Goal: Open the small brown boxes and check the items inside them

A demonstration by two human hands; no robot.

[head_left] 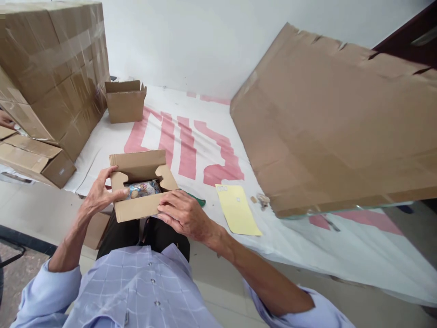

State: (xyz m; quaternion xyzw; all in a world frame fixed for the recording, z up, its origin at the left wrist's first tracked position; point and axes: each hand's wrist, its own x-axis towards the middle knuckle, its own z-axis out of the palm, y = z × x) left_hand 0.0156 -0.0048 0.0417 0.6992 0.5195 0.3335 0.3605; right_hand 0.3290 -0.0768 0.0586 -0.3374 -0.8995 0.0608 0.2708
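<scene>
A small cardboard box with its top flaps raised sits at the table's near edge in front of my body. Inside it lies a shiny, printed plastic packet, partly hidden by the flaps. My left hand grips the box's left side, thumb over the near left corner and fingers behind the left wall. My right hand pinches the near flap close to its right end, fingers bent over the edge. Just right of the box, a green object is partly covered by my right hand.
A yellow sheet with small white stickers lies right of the box. Beyond it leans a big cardboard panel. An open carton stands at the back, beside a tall taped stack of boxes. Another person's hand shows at far left, above a closed carton.
</scene>
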